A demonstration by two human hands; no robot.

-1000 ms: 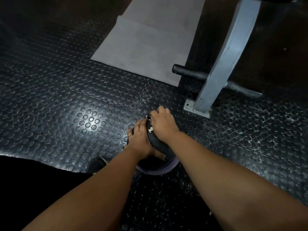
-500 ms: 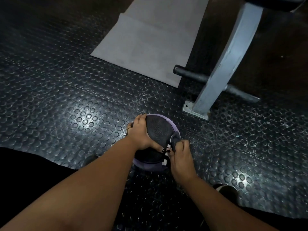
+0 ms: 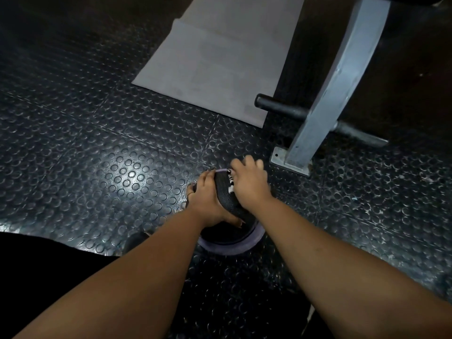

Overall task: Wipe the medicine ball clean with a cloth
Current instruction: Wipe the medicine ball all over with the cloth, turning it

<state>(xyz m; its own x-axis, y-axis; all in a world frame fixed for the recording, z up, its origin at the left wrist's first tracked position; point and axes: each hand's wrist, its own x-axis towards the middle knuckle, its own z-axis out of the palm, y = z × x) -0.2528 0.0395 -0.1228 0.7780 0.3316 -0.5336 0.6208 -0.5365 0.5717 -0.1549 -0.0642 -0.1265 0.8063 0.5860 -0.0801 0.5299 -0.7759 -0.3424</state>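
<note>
The ball (image 3: 226, 194), black with a purple band, sits on the studded floor (image 3: 97, 155), and both hands are on its top. The left hand (image 3: 205, 199) holds the ball's left side, fingers curved over the far edge and thumb lying along the near slope. The right hand (image 3: 249, 184) grips a cloth (image 3: 230, 185) against the ball's upper right. Its fingers are curled and slightly blurred, and only a small patterned strip of cloth shows at the thumb side.

Beyond and right of the ball, a bolted foot plate (image 3: 288, 163) lies near, with only a narrow strip of floor between it and the right hand's fingertips. A grey post (image 3: 337, 81) rises from that plate, leaning away, and a black bar (image 3: 281, 109) crosses behind it. Straight beyond the ball, well apart, is the near edge of a grey mat (image 3: 215, 64); its near right corner points toward the post. Left of the ball the floor runs wide and open to the frame edge. Just near-left of the ball a dark shoe (image 3: 137, 238) shows, touching the left forearm's outline. The ball's purple band is bare along its near edge.

Counted: one ball, one cloth, two hands, one mat, one post, one plate, one bar, one shoe.
</note>
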